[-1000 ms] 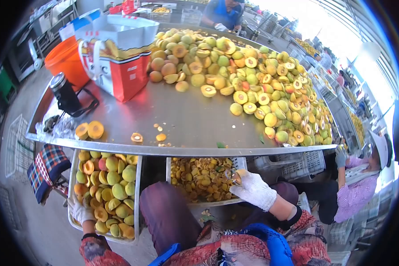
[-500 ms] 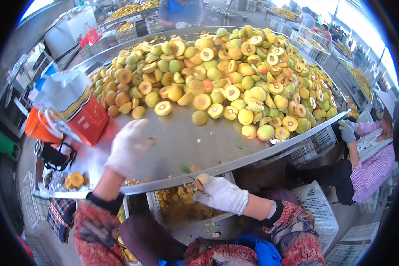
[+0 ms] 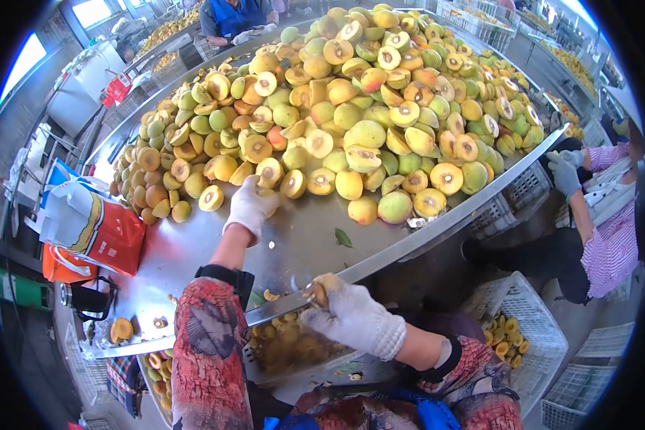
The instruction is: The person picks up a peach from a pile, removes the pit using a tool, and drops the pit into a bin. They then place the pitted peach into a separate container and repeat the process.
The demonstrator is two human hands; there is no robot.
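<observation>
A large heap of whole and halved peaches (image 3: 365,93) covers the far part of a steel table (image 3: 193,251). My left hand (image 3: 251,206), in a white glove, stretches across the table, and its fingertips touch a halved peach (image 3: 270,171) at the heap's near edge; the fingers are not closed around it. My right hand (image 3: 350,313), also gloved, sits at the table's front rim, shut on a small metal pitting tool (image 3: 315,291) that is mostly hidden by the glove.
A red and white bag (image 3: 97,229), an orange bucket (image 3: 59,266) and a black flask (image 3: 86,297) stand at the left. A crate of pits (image 3: 287,347) sits under the rim. A white basket (image 3: 527,315) and a seated co-worker (image 3: 598,222) are to the right.
My left hand rose from the crate of peaches at my left knee and reached across the table to the heap. My head moved in closer. The right hand stayed at the rim.
</observation>
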